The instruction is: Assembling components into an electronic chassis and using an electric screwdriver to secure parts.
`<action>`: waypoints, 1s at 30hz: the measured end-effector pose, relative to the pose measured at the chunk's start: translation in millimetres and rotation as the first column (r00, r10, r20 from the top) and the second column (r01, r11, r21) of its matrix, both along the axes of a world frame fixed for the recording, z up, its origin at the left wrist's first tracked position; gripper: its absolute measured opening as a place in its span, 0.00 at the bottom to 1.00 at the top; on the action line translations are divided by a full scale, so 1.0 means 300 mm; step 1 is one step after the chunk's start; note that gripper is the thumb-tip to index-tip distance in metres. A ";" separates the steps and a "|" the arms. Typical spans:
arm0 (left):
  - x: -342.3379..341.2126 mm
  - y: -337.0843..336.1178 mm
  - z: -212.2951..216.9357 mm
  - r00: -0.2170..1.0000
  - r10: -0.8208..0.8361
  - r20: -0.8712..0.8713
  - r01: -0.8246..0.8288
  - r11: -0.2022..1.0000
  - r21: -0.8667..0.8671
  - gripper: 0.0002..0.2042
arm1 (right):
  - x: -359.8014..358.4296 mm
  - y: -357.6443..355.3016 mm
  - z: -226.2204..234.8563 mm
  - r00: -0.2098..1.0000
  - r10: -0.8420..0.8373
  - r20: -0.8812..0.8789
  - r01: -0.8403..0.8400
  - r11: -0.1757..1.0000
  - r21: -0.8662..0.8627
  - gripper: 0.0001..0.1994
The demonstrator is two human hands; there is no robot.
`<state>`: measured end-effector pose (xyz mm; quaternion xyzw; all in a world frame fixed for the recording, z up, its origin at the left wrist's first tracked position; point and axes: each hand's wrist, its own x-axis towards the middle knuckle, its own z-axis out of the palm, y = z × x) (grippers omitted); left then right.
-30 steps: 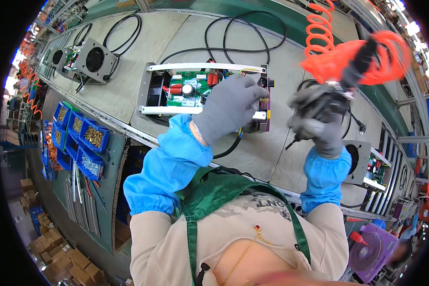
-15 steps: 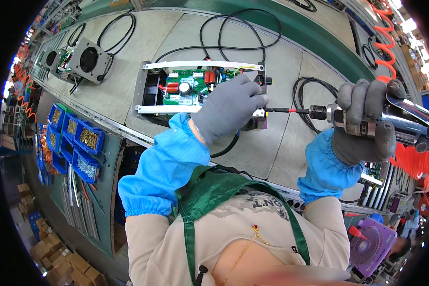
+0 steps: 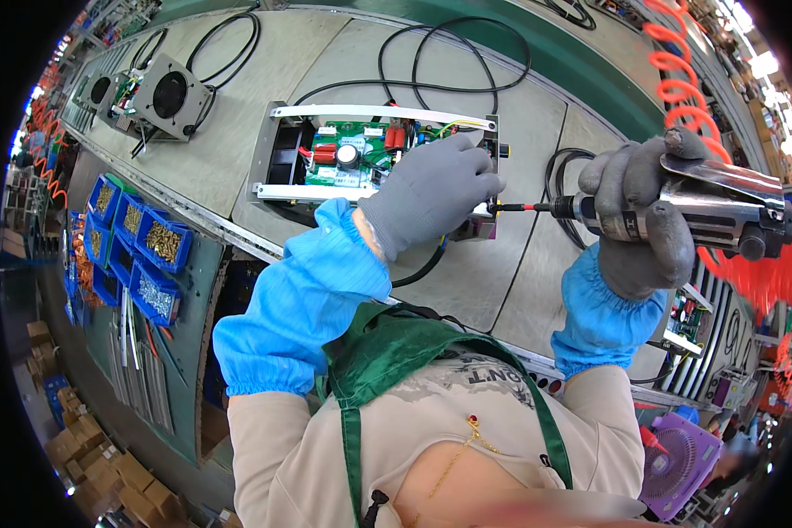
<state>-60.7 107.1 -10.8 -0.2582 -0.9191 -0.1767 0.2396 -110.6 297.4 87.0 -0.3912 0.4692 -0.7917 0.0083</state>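
An electronic unit (image 3: 277,190) with an open metal frame, a green circuit board (image 3: 361,151) and two pale side rails lies on the bench in front of me. My left hand (image 3: 433,195), in a grey glove, is closed over its right end, with fingertips partly hidden. My right hand (image 3: 647,207), also gloved, grips a shiny air screwdriver (image 3: 722,207) held level. Its long bit (image 3: 524,208), black with a red band, points left and meets the unit's right end near the lower rail. Any screw at the tip is too small to make out.
A fan-fitted unit (image 3: 169,93) stands at the far left. Blue bins (image 3: 163,248) of screws and fittings sit lower left. A looped black cable (image 3: 453,86) crosses the bench behind the unit. Red coiled air hose (image 3: 678,88) hangs at right; a purple fan (image 3: 685,462) stands lower right.
The air screwdriver and my right hand have shifted left toward the unit, and less of the bit shows. My left hand stays on the unit's end.
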 end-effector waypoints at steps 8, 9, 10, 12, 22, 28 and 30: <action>-0.016 0.002 0.007 0.994 0.092 0.056 -0.094 0.995 0.025 0.13 | -0.059 -0.044 -0.033 0.878 0.421 -0.229 -0.421 0.905 0.049 0.25; -0.018 0.004 0.008 0.986 0.166 0.027 -0.166 0.986 0.010 0.14 | -0.067 -0.050 -0.033 0.855 0.460 -0.238 -0.462 0.886 0.052 0.25; -0.019 0.006 0.010 0.983 0.175 0.048 -0.175 0.984 0.008 0.14 | -0.074 -0.054 -0.031 0.831 0.498 -0.247 -0.500 0.864 0.061 0.24; -0.027 0.005 0.013 0.946 0.324 -0.021 -0.323 0.946 0.023 0.18 | -0.086 -0.062 -0.019 0.791 0.556 -0.256 -0.556 0.828 0.078 0.24; -0.043 -0.045 0.023 0.944 0.231 0.235 -0.207 0.970 -0.125 0.40 | -0.026 -0.103 0.005 0.991 0.108 -0.080 -0.095 0.984 0.153 0.27; -0.054 -0.059 0.050 0.932 0.181 0.314 -0.149 0.981 -0.123 0.41 | -0.076 -0.115 0.029 0.766 0.599 -0.234 -0.571 0.801 0.179 0.25; -0.056 -0.061 0.056 0.925 0.181 0.333 -0.151 0.982 -0.116 0.41 | -0.023 -0.098 0.011 0.919 0.390 -0.063 -0.380 0.916 0.133 0.25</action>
